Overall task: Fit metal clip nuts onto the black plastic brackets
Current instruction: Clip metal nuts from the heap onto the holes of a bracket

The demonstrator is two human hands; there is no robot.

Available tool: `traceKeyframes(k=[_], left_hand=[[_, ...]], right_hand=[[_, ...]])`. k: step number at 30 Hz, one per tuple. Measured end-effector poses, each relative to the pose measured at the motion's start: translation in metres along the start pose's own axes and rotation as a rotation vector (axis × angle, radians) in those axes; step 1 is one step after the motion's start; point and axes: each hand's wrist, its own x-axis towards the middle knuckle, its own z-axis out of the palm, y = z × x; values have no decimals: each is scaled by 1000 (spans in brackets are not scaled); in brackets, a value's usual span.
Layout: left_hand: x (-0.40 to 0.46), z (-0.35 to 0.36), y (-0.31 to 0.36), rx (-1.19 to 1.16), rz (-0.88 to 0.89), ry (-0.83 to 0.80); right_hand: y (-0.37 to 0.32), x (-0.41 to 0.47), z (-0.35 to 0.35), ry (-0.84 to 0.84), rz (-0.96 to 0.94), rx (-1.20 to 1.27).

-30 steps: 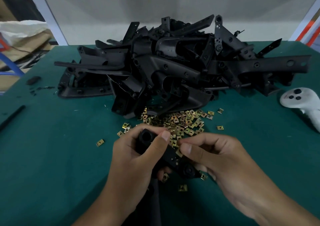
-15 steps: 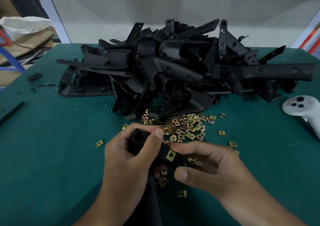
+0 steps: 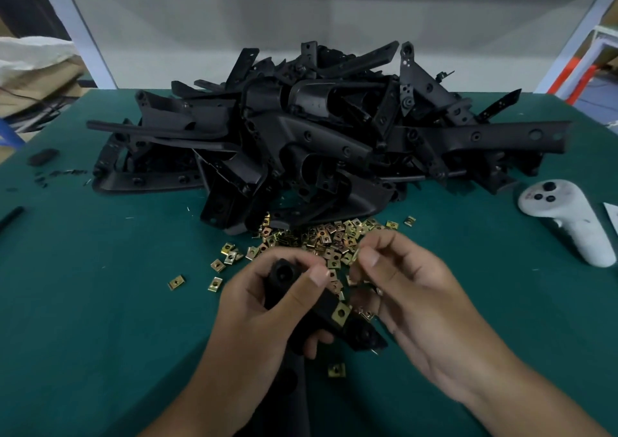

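Since the earlier frame the right hand has lifted off the bracket's lower end and risen toward the scatter of loose clip nuts; a brass clip nut now sits exposed on the bracket's edge. The left hand grips the black plastic bracket, fingers and thumb curled around its upper part beside a round boss. The right hand's thumb and forefinger are pinched together over something small and brass-coloured, apparently a second clip nut, though little of it shows.

Governing relation: the bracket's long axis runs diagonally, from the boss at upper left, inside the left hand, down to its free end at lower right near the right wrist. The pinched nut lies above and to the right of the seated one, with the bracket's bare lower stretch below the right hand. The right hand is therefore the nearer to that free end; the next fitting probably calls for it to descend along the diagonal while the left hand steadies the part. The pile of brackets lies beyond on the green table.
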Motion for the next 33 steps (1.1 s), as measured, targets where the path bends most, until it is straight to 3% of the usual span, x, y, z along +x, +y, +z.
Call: traceKeyframes(k=[3,5,11,17,19,22,26,30,33], left_hand=[[3,-6,3,-49,11,-72],[5,-9,3,-80,12,-130],[5,-8,2,-26,120,-78],[7,-9,1,17,148,-10],[5,-9,2,11,141,16],[-1,-4,6,-60,146,-79],[-10,14,16,229,304,-69],[-13,59,29,485,404,-247],[-21,106,34,635,532,-376]], right_hand=[[-6,4,-7,-28,182,313],[-9,5,-10,-55,256,367],[-7,1,-11,-225,92,-59],[-5,1,-13,-227,-28,-153],[-6,0,-11,-189,-65,-177],[-21,-5,-11,-106,-163,-271],[-52,-36,-28,26,-362,-477],[-70,-99,-61,218,-483,-665],[-75,-154,-88,381,-513,-646]])
